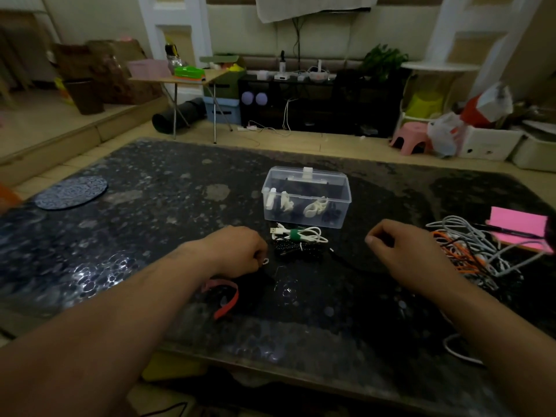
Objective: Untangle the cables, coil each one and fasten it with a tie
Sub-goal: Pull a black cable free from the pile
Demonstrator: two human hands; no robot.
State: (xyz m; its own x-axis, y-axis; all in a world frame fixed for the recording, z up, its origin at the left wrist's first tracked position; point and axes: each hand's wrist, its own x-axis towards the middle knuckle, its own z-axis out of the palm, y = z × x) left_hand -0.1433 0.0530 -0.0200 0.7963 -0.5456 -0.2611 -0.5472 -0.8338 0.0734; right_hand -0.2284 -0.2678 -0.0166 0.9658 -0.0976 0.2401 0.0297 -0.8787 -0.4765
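Pinching black cable (346, 261) — left hand (240, 251), right hand (403, 257) both curled — over dark speckled table (156, 212), cluttered room.

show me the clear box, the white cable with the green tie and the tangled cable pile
clear box (325, 176): head view, on its lid
white cable (313, 233): head view, on the loops right of the green tie (293, 233)
tangled cable pile (472, 251): head view, on the middle of the heap
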